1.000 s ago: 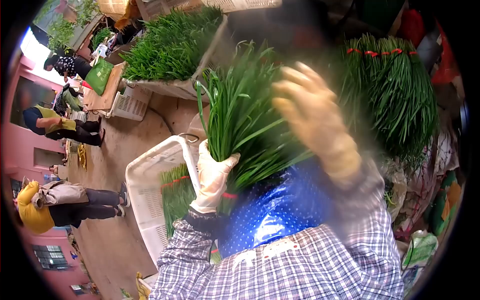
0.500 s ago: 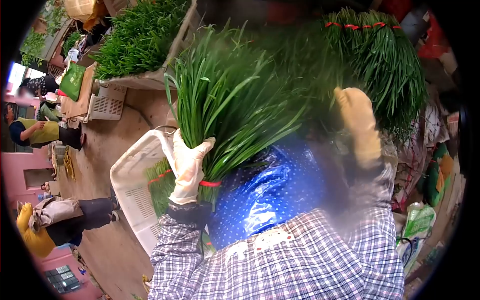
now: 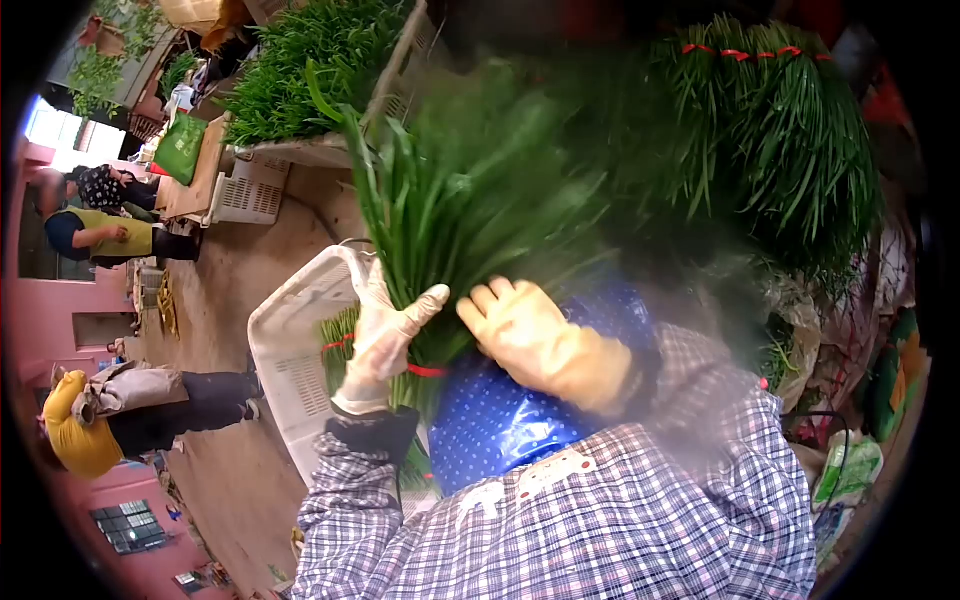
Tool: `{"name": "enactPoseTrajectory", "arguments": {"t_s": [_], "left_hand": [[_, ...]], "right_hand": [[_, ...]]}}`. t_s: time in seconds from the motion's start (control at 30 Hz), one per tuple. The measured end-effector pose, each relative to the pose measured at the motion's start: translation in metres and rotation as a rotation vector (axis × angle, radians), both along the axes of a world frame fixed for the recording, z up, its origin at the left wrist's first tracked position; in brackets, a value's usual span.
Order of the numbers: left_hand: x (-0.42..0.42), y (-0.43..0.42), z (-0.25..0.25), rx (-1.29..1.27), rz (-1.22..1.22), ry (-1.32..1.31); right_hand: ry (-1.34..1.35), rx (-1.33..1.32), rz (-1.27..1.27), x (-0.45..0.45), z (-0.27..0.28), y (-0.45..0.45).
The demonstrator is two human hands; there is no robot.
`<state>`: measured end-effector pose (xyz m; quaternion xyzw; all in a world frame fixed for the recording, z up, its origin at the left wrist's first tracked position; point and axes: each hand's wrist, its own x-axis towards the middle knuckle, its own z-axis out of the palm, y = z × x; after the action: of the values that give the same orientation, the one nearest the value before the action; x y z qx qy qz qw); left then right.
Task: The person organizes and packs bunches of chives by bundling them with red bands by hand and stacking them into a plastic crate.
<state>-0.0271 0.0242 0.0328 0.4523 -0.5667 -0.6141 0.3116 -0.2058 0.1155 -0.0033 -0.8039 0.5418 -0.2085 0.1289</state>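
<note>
Above the blue apron (image 3: 500, 425), a leafy bunch (image 3: 440, 220) fans outward, a red band (image 3: 426, 371) crossing its lower stems. The left hand (image 3: 380, 342) is closed about those stems near the band, thumb extended along the front; a grip like this should be snug without crushing, so the stems do not slide apart. The right hand (image 3: 545, 345) is partly curled, fingertips beside the bunch's right edge; whether it has hold of any leaves, I cannot tell. Light strokes along the blades would likely bend fewer than a grab across them. A white crate (image 3: 290, 365) is just beside the left hand; red-tied greens (image 3: 790, 140) hang at the upper right.
</note>
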Motion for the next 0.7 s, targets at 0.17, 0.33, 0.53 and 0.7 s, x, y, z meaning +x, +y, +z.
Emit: {"name": "enactPoseTrajectory", "arguments": {"t_s": [0.17,0.33,0.53,0.7], "left_hand": [[-0.013,0.002,-0.003,-0.137,0.03,-0.146],[0.009,0.008,-0.008,-0.21,-0.223,-0.144],[-0.017,0.034,0.018,0.203,-0.194,0.137],[0.004,0.007,0.036,-0.009,-0.245,-0.212]], "right_hand": [[-0.336,-0.262,0.267,0.005,0.059,0.019],[-0.284,-0.391,-0.095,0.006,0.031,-0.028],[-0.179,-0.356,-0.094,-0.004,0.065,0.01],[-0.101,-0.178,-0.121,-0.01,-0.007,-0.01]]}}
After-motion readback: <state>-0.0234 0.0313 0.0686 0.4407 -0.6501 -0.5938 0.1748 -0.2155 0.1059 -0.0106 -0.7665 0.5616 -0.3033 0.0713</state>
